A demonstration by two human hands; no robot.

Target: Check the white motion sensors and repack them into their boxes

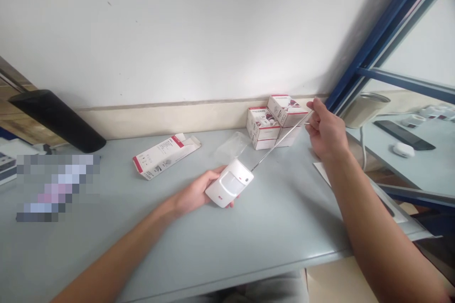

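Observation:
A white motion detector [232, 183] with a curved sensor window lies tilted in my left hand [199, 191], whose fingers wrap round its sides and back. From its upper corner a thin metal telescopic antenna [273, 147] stretches out long, up and to the right. My right hand [325, 130] is closed in a pinch at the antenna's far end, level with the stacked boxes. Just behind the detector lies a clear plastic bag [231, 146]. An opened white and red carton [167, 155] rests on the table to the left, its end flap raised.
Several small white and red boxes [265, 125] are stacked against the wall. The grey table [177, 260] ends at a front edge near me. A black cylindrical object [59, 120] stands at the left, near a blurred-out item [57, 189]. A blue-framed glass pane [408, 85] bounds the right side.

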